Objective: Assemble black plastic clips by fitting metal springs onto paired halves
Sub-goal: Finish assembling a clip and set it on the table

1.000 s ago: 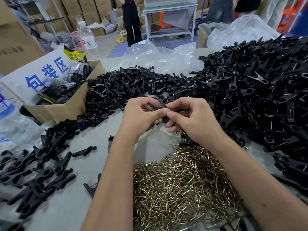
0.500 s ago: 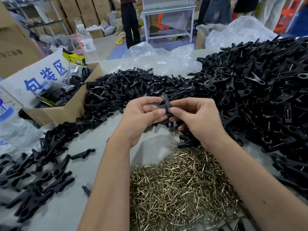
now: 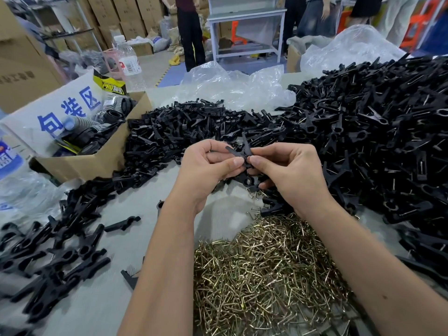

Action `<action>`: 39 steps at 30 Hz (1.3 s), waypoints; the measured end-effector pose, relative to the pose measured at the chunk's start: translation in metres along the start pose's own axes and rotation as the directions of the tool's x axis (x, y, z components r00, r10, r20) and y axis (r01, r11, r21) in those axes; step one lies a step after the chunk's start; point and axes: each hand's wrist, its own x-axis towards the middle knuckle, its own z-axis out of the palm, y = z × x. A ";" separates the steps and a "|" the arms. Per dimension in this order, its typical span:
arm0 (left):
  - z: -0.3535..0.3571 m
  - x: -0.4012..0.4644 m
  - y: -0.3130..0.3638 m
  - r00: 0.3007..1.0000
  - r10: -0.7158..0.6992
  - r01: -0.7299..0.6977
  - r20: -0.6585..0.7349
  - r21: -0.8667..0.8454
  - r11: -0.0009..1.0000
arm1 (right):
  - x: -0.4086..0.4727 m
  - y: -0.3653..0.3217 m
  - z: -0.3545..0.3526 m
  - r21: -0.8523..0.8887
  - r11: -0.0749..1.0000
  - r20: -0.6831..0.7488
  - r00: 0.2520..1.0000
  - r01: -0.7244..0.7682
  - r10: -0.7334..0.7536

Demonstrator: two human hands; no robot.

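Black plastic clip halves [image 3: 238,151], two of them crossed into a shallow X, sit pinched between both hands above the grey tabletop [image 3: 101,309], and the crossing point is what the next move seems to hinge on. The left hand [image 3: 208,166] curls its fingers around the halves from the left, thumb pressing at the crossing; the right hand [image 3: 288,170] pinches the same spot from the right, thumb tip almost touching the left thumb. The pair's long axis runs roughly away from the person and slightly down toward them: forked tips point up and away, while the ringed tail ends [image 3: 247,181] hang below the thumbs. Both hands are equally close, so neither needs to reach. Whether a spring is already seated at the crossing I cannot tell; the thumbs cover it. The heap of brass-coloured bent-wire metal springs [image 3: 266,270] lies directly below and nearer the person, just under the right wrist, so that hand is probably the better placed to fetch one. Loose black halves [image 3: 184,127] are piled beyond the hands, a larger black mound with springs showing [image 3: 378,132] spreads to the right, and more black pieces [image 3: 55,258] lie at the left.
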 end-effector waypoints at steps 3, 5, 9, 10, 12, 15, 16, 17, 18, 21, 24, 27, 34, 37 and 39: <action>0.001 0.000 0.000 1.000 -0.015 0.015 -0.005 -0.027 1.000 | -0.001 0.001 0.003 0.064 0.998 -0.031 0.999 -0.008 0.010; 0.001 0.001 0.000 1.000 -0.019 0.019 -0.007 -0.050 0.999 | 0.000 0.002 0.003 0.067 0.998 -0.049 0.999 0.003 0.000; 0.000 0.001 0.000 1.000 -0.018 0.017 -0.014 -0.074 0.997 | 0.000 0.002 0.002 0.028 0.999 -0.038 0.999 0.016 -0.015; 0.000 0.001 0.000 1.000 -0.017 0.016 -0.014 -0.077 0.997 | 0.000 0.002 0.002 0.019 1.000 -0.033 0.999 0.018 -0.018; 0.000 0.001 0.000 1.000 -0.015 0.014 -0.015 -0.087 0.996 | 0.000 0.002 0.001 0.008 1.000 -0.027 0.999 0.022 -0.022; 0.000 0.001 -0.002 1.000 -0.007 0.006 -0.014 -0.079 0.997 | 0.000 0.001 0.001 0.016 1.000 -0.022 0.999 0.024 -0.024; 0.000 0.001 -0.002 1.000 -0.003 0.003 -0.011 -0.065 0.998 | 0.000 0.001 0.001 0.017 0.999 -0.023 0.999 0.028 -0.028; 0.000 0.001 -0.002 1.000 0.001 -0.001 -0.005 -0.049 0.999 | 0.000 0.001 0.001 0.014 0.999 -0.024 0.999 0.033 -0.033; 0.000 0.001 -0.002 1.000 0.004 -0.004 0.001 -0.033 0.999 | 0.000 0.002 0.002 0.008 0.999 -0.025 0.999 0.036 -0.036; -0.002 0.001 -0.002 1.000 0.010 -0.010 0.012 -0.007 1.000 | -0.001 0.002 0.003 -0.009 0.999 -0.016 0.999 0.036 -0.036; -0.001 0.001 -0.002 1.000 0.010 -0.010 0.005 -0.025 1.000 | -0.001 0.001 0.002 -0.040 0.998 -0.015 0.999 0.047 -0.048; 0.004 0.001 -0.001 0.999 -0.015 0.012 -0.036 -0.093 0.996 | -0.003 0.002 0.004 -0.076 0.995 -0.052 0.996 0.070 -0.074; 0.014 0.005 0.000 0.985 -0.101 0.075 -0.143 -0.176 0.982 | -0.004 0.000 0.005 -0.222 0.962 -0.078 0.980 0.160 -0.181; 0.015 0.006 0.001 0.986 -0.121 0.103 -0.113 -0.158 0.982 | -0.004 0.001 0.004 -0.241 0.957 -0.069 0.981 0.159 -0.181; 0.014 0.005 0.002 0.989 -0.123 0.114 -0.080 -0.110 0.987 | -0.004 0.001 0.002 -0.273 0.946 -0.057 0.979 0.175 -0.198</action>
